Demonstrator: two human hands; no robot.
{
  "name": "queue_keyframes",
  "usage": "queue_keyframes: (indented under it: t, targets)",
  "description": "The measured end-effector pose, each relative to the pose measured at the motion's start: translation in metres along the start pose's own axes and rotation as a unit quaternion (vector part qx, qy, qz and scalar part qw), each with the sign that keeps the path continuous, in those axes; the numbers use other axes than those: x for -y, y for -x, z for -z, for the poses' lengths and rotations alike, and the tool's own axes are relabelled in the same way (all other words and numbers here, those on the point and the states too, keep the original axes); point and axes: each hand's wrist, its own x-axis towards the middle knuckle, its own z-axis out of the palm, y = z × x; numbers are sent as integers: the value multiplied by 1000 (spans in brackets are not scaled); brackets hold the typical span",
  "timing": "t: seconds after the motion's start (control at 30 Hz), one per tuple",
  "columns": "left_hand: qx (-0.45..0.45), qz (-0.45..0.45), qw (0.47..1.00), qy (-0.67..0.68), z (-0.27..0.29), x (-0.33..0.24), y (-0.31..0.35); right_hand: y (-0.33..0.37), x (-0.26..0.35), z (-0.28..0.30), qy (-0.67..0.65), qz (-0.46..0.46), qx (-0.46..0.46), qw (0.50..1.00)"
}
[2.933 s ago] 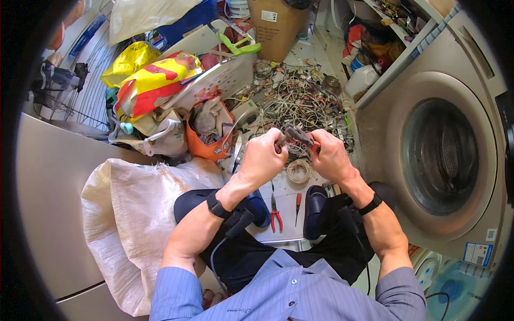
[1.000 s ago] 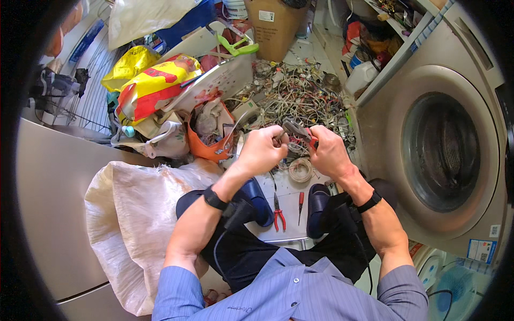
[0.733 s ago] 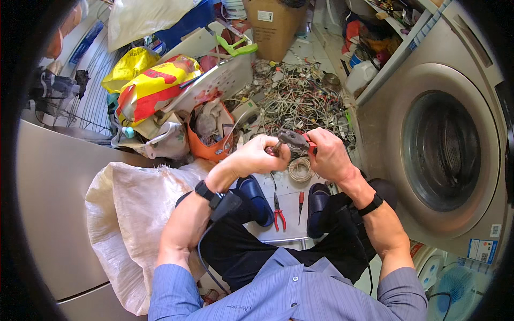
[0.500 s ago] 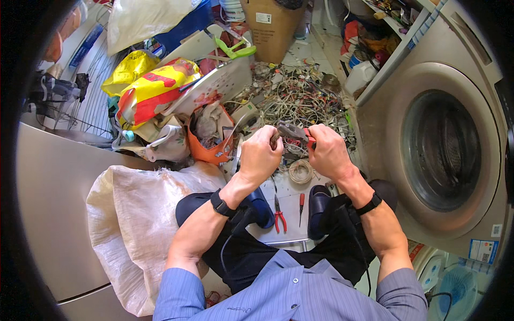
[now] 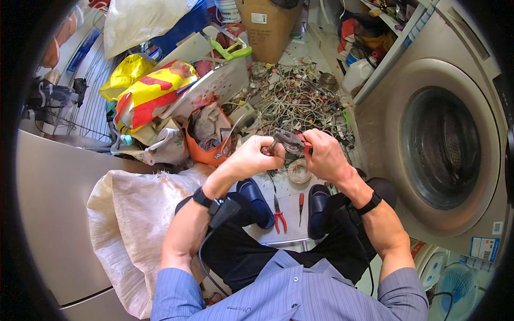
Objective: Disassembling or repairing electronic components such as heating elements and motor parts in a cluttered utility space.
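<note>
My right hand [image 5: 325, 154] is closed around the red handles of a pair of pliers [image 5: 289, 139], whose dark metal jaws point left. Between the fingers of my left hand [image 5: 251, 156] sits a small dark reddish part [image 5: 267, 151], too small to name. The tips of the jaws meet or nearly touch this part; exactly how they grip it is hard to see. On the floor between my feet lie a second pair of red-handled pliers [image 5: 280, 218] and a red-handled screwdriver [image 5: 301, 203].
A heap of tangled wires and scrap [image 5: 305, 99] covers the floor ahead, with a coil of pale cable [image 5: 299, 172] nearer. An orange bag [image 5: 210, 153] and a white woven sack [image 5: 128, 230] stand left. A washing machine [image 5: 433, 155] is at right, a cardboard box [image 5: 266, 35] behind.
My left hand has turned and dropped slightly, its wrist shifting left, so the small part shows more. The pliers in my right hand have moved slightly left and down.
</note>
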Motion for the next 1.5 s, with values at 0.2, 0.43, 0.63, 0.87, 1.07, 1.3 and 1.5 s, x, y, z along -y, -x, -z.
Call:
queue_keyframes:
  t: [0.2, 0.43, 0.63, 0.87, 1.07, 1.3, 1.5]
  targets:
    - [-249, -89, 944, -199, -17, 1, -1, -2, 0, -11, -41, -96, 18, 994]
    - [-47, -37, 987, 147, 11, -18, 18, -9, -1, -17, -181, -237, 83, 951]
    - [-40, -112, 963, 242, 5, -20, 26, -3, 8, -26, -479, -334, 214, 783]
    - [-260, -130, 938, 191, -32, -1, -1, 12, 21, -55, -589, -406, 170, 678]
    - [-429, -154, 889, -49, -27, 0, -14, 13, 39, -62, -640, -436, 173, 609]
    - [-397, -168, 902, -27, -16, -1, -12, 12, 42, -62, -691, -425, 220, 542]
    - [-278, -203, 938, -43, 5, -8, -8, 12, 47, -58, -717, -423, 237, 501]
